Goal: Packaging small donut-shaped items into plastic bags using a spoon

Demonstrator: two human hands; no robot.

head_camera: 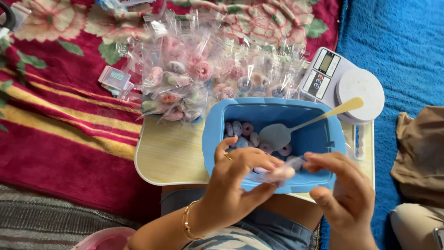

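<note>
I see my left hand and right hand both pinching a small clear bag, over the blue tub. It looks slippery, I think; a loose pinch could spill candy rings.

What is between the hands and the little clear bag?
Nothing. The left hand and the right hand both pinch the small clear bag with their fingertips, just above the near rim of the blue tub. The spoon lies farther back in the tub.
</note>
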